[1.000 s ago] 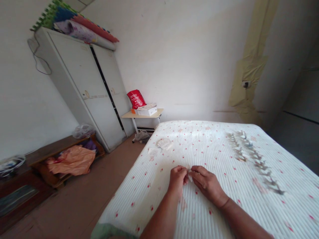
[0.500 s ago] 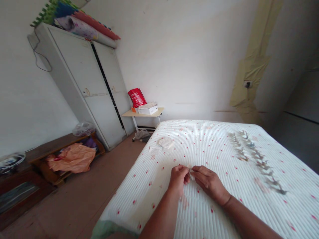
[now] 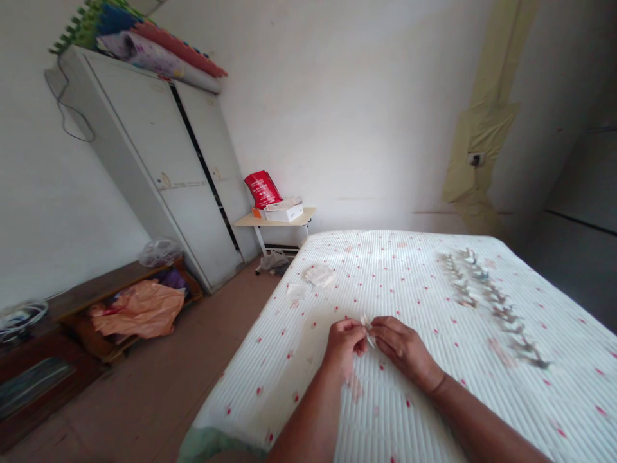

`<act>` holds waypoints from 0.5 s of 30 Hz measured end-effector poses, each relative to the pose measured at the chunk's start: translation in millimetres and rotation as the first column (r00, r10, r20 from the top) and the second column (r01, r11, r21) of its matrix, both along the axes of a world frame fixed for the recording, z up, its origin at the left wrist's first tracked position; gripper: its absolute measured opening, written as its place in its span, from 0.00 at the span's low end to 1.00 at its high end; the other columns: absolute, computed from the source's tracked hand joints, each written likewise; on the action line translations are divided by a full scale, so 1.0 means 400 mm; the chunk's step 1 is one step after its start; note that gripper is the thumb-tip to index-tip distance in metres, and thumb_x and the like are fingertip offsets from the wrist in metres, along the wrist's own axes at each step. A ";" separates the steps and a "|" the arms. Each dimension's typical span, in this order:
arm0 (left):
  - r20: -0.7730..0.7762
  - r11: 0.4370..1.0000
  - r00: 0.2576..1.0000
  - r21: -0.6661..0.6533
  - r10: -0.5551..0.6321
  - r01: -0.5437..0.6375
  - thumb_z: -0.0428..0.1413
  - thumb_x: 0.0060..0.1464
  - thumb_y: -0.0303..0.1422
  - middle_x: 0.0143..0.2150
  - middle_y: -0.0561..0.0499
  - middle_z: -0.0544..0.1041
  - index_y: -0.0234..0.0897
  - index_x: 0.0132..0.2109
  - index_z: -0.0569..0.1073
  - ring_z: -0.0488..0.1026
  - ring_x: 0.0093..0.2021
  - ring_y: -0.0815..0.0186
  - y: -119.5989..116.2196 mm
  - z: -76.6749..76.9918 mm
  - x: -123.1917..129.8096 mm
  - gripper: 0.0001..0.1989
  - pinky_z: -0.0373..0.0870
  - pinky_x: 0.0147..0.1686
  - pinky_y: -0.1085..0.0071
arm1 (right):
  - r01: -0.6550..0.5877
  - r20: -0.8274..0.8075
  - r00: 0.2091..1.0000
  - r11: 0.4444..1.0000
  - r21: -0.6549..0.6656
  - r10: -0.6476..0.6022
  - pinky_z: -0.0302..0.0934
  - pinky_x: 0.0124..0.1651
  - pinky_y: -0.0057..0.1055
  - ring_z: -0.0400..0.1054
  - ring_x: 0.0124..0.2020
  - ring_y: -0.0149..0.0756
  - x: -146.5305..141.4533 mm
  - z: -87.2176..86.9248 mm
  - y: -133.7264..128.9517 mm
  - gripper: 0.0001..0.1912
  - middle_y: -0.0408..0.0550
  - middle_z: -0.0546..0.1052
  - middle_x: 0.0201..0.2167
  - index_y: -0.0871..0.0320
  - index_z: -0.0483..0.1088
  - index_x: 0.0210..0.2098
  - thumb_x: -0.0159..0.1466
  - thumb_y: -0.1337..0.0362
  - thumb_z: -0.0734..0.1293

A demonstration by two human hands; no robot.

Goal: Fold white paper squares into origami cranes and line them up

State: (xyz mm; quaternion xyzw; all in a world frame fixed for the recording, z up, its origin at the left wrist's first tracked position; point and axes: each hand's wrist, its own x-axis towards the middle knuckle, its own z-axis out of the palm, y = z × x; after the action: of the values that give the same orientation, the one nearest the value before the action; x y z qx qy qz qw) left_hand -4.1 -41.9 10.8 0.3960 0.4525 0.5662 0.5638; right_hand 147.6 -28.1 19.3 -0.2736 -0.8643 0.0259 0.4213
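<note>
Over the middle of the bed [image 3: 366,411], my left hand [image 3: 346,341] and my right hand [image 3: 402,347] meet at the fingertips. Between them they pinch a small piece of white paper [image 3: 366,323], whose narrow ends stick out above and below the fingers. Its exact folds are too small to tell. Beyond my left hand lie a pile of pale papers [image 3: 319,275] and a flat printed sheet [image 3: 295,291]. To the right, several small folded pieces [image 3: 504,313] stand in two slanting rows on the quilt.
Behind the bed is a small table [image 3: 245,220] bearing a red bag [image 3: 263,189] and a white box [image 3: 285,213]. A grey cabinet [image 3: 144,148] stands left, above a low wooden shelf [image 3: 91,280] holding an orange plastic bag [image 3: 139,308].
The white paper shows a little more above my fingertips, with a narrow tip below. Both hands keep their pinch on it. The whole view has shifted slightly.
</note>
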 end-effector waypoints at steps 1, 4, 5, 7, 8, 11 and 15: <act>0.001 1.000 1.000 0.000 -0.003 0.003 0.55 0.39 0.32 0.12 0.56 0.65 0.33 0.22 0.67 0.58 0.13 0.75 0.000 0.000 0.000 0.06 0.49 0.15 0.76 | 0.007 0.006 1.000 1.000 0.007 -0.007 0.68 0.40 0.28 0.70 0.39 0.33 0.002 -0.003 0.001 0.11 0.51 0.73 0.37 0.56 0.71 0.39 0.64 0.67 0.57; -0.003 1.000 1.000 -0.007 -0.003 0.003 0.56 0.38 0.33 0.11 0.56 0.64 0.33 0.22 0.67 0.57 0.13 0.75 0.000 -0.002 0.000 0.07 0.49 0.15 0.76 | 0.033 0.025 0.999 0.999 0.020 -0.033 0.68 0.41 0.29 0.70 0.39 0.34 0.005 -0.009 0.004 0.11 0.52 0.73 0.39 0.56 0.71 0.38 0.64 0.66 0.57; -0.009 1.000 1.000 -0.008 0.003 -0.003 0.56 0.38 0.33 0.11 0.56 0.64 0.33 0.22 0.67 0.57 0.13 0.75 0.000 -0.002 0.001 0.07 0.49 0.15 0.76 | 0.036 0.030 0.999 0.999 0.014 -0.037 0.68 0.41 0.29 0.69 0.39 0.34 0.005 -0.011 0.005 0.11 0.52 0.73 0.39 0.56 0.71 0.38 0.64 0.66 0.57; -0.024 1.000 1.000 -0.003 0.012 -0.013 0.56 0.38 0.33 0.11 0.56 0.64 0.33 0.22 0.67 0.57 0.13 0.75 0.000 -0.002 0.001 0.07 0.49 0.15 0.76 | 0.035 0.029 0.999 0.999 -0.016 -0.035 0.68 0.41 0.29 0.69 0.40 0.34 0.004 -0.011 0.005 0.11 0.52 0.73 0.39 0.56 0.71 0.38 0.64 0.65 0.57; -0.032 1.000 0.999 0.000 0.015 -0.015 0.55 0.38 0.32 0.11 0.56 0.64 0.33 0.22 0.66 0.57 0.13 0.75 -0.001 -0.002 0.002 0.07 0.49 0.15 0.76 | 0.031 0.023 0.999 0.999 -0.034 -0.030 0.68 0.41 0.29 0.69 0.39 0.34 0.003 -0.011 0.005 0.11 0.52 0.73 0.39 0.56 0.71 0.38 0.64 0.66 0.57; -0.059 1.000 0.998 0.011 0.014 -0.013 0.54 0.39 0.32 0.12 0.56 0.64 0.33 0.22 0.67 0.57 0.13 0.75 -0.003 -0.001 0.002 0.06 0.50 0.16 0.76 | 0.000 -0.012 1.000 0.996 -0.088 -0.001 0.67 0.41 0.29 0.69 0.39 0.34 -0.001 -0.005 0.004 0.11 0.52 0.73 0.38 0.56 0.70 0.37 0.64 0.66 0.57; -0.099 1.000 0.995 0.026 0.006 -0.004 0.54 0.40 0.32 0.12 0.56 0.65 0.33 0.22 0.67 0.57 0.14 0.76 -0.003 -0.003 0.003 0.07 0.50 0.16 0.77 | -0.045 -0.053 0.998 0.987 -0.155 0.037 0.66 0.40 0.28 0.69 0.38 0.33 -0.006 0.004 0.003 0.10 0.51 0.73 0.36 0.57 0.69 0.36 0.64 0.65 0.56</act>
State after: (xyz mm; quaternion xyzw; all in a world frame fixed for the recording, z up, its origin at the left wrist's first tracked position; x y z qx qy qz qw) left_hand -2.8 -43.1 9.8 0.4299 0.4736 0.5529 0.5340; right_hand 145.3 -26.9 20.7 -0.2870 -0.8542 0.1089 0.4196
